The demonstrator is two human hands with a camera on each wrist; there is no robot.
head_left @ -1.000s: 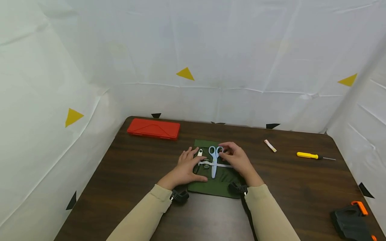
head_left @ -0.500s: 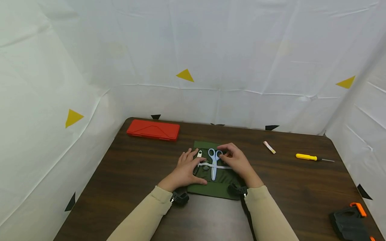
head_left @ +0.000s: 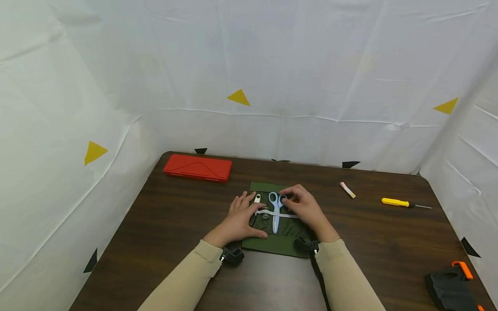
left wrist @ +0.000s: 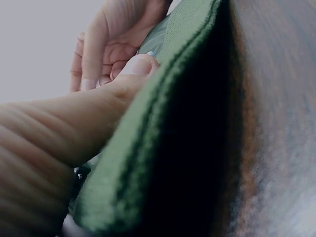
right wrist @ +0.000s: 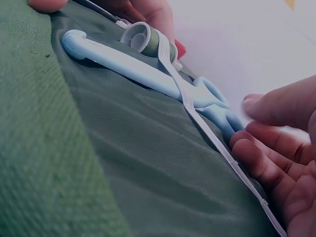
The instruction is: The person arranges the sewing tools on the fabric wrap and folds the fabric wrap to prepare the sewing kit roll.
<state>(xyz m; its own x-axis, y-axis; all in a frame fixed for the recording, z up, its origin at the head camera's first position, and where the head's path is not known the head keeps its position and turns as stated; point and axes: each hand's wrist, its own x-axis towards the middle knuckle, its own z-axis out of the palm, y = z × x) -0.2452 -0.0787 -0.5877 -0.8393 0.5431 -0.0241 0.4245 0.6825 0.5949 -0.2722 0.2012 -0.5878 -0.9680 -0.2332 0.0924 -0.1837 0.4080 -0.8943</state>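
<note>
Blue scissors [head_left: 276,211] lie on an unfolded green fabric sewing kit [head_left: 272,244], their blades tucked under a white elastic strap [right wrist: 212,136]. My right hand [head_left: 307,209] has its fingers bent at the right handle loop, and in the right wrist view the fingertips meet that loop. My left hand [head_left: 243,216] rests spread on the kit's left side, thumb lying along the lower flap. Beside it, a spool of green thread [right wrist: 150,42] sits under the strap. A small tool with a white end [head_left: 257,198] is partly hidden by the left fingers.
A red case [head_left: 198,167] lies at the table's back left. To the right are a small pale folded strip [head_left: 347,190], a yellow-handled screwdriver [head_left: 397,202] and a black and orange tool [head_left: 451,285]. White sheeting [head_left: 292,65] surrounds the dark wooden table [head_left: 155,259].
The whole head view has shifted slightly. Both hands stay in nearly the same places on the kit, and the scissors have not visibly moved.
</note>
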